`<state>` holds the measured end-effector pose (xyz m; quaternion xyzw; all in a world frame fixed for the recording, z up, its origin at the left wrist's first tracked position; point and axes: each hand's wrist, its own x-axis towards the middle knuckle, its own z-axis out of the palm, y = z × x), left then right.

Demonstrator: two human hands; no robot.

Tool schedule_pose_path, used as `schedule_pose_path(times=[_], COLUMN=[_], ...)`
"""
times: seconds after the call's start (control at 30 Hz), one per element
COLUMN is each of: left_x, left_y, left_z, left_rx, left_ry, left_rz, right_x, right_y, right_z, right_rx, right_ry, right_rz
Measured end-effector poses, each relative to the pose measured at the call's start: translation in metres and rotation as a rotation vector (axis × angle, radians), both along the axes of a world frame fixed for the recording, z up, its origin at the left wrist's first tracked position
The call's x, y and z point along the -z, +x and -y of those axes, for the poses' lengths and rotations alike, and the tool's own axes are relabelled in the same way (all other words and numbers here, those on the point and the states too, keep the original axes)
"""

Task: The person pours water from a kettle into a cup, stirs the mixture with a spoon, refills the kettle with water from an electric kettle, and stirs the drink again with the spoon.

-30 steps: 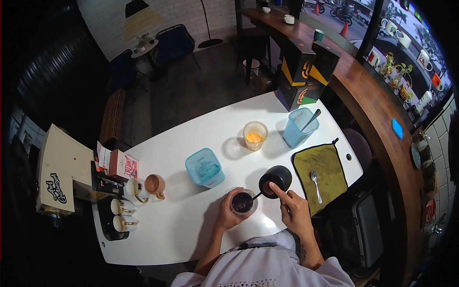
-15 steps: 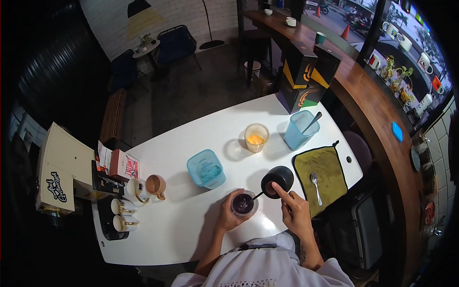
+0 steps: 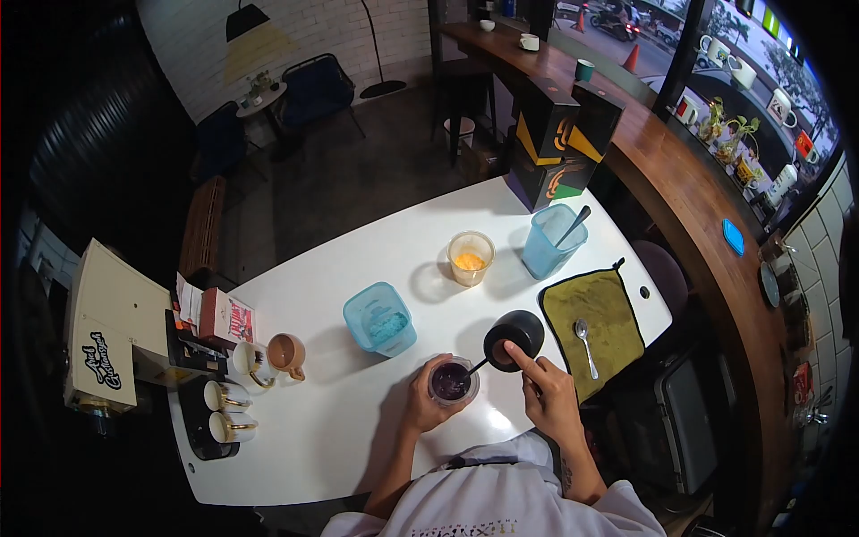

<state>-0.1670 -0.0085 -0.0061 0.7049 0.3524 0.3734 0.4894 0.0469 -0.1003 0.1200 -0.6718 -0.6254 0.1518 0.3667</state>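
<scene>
**Both hands at the clear cup of dark purple liquid**

The clear cup [image 3: 475,389] stands at the near side of the white table [image 3: 304,438] and is the reference point for all positions. The left hand [image 3: 429,401] grasps it, fingers wrapped around its left side. The right hand [image 3: 548,394] grips a black kettle [image 3: 522,331], just right of and slightly beyond the cup; the index finger extends onto the kettle, and the hidden handle is obscured by the hand. The thin spout [image 3: 477,367] reaches over the cup's rim; whether liquid flows cannot be told.

Beyond and left of the cup: a pale-blue tub [image 3: 358,309] containing blue granules. Directly beyond: a tumbler [image 3: 467,280] with orange contents. Beyond and right: a tall blue container [image 3: 541,251] holding a dark-handled utensil. Right, past the kettle: an olive cloth [image 3: 622,313] bearing a spoon [image 3: 586,343].
</scene>
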Motion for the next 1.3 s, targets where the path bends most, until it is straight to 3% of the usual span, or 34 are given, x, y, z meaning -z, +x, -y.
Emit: schedule_pose_path(times=[0.57,1.3], left_x=[-0.005,0.006], left_y=[0.000,0.000], left_z=[0.002,0.000], left_rx=[-0.034,-0.019], left_ry=[0.058,0.021], left_rz=[-0.111,-0.018], right_x=[-0.004,-0.003], right_y=[-0.001,0.003], right_z=[-0.007,-0.014], right_rx=[-0.012,-0.042], right_ry=[0.055,0.002], right_rz=[0.017,0.058])
